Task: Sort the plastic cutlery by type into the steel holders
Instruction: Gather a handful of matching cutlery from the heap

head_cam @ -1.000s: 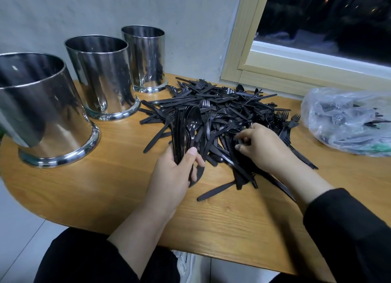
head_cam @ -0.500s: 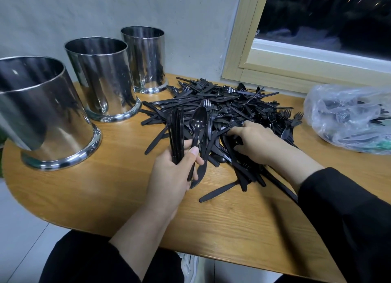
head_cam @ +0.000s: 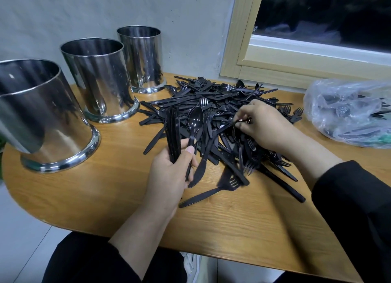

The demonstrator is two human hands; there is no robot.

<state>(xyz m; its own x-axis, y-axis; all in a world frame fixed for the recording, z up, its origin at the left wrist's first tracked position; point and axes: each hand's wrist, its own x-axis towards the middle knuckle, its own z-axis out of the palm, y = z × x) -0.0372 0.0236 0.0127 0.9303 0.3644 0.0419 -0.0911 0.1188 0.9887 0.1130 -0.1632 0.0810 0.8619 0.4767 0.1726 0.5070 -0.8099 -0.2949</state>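
Observation:
A heap of black plastic cutlery (head_cam: 220,105) covers the middle of the wooden table (head_cam: 105,194). My left hand (head_cam: 169,174) grips a bundle of black cutlery (head_cam: 173,130) held on edge, plus one black spoon (head_cam: 195,119) whose bowl stands above the thumb. My right hand (head_cam: 264,126) reaches into the heap and pinches a piece of cutlery with its fingertips. Three steel holders stand in a row on the left: the near holder (head_cam: 36,117), the middle holder (head_cam: 99,79) and the far holder (head_cam: 141,58). Their insides are hidden.
A clear plastic bag (head_cam: 349,113) holding more black cutlery lies at the right, below the window frame (head_cam: 275,71). A blurred loose fork (head_cam: 229,182) lies in front of the heap. The table's rounded edge runs close to my lap.
My right hand has lifted and shifted right within the heap, now pinching a piece. My left hand keeps its bundle and spoon in place. A fork near the front blurs with motion.

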